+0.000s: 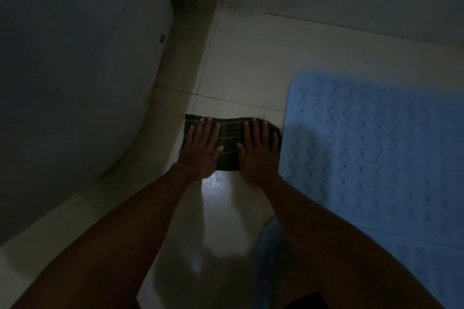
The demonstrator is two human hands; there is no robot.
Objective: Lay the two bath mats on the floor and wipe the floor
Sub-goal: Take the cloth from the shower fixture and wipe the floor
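Flat on cloth (pixel 229 143) — both hands.

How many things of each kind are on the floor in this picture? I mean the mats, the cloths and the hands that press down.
Blue bath mat: 1 clearly seen; a blurred blue shape lies near the right forearm, too unclear to count.
Dark striped cloth: 1
Hands pressing flat on the cloth: 2, left hand and right hand
Total: 4
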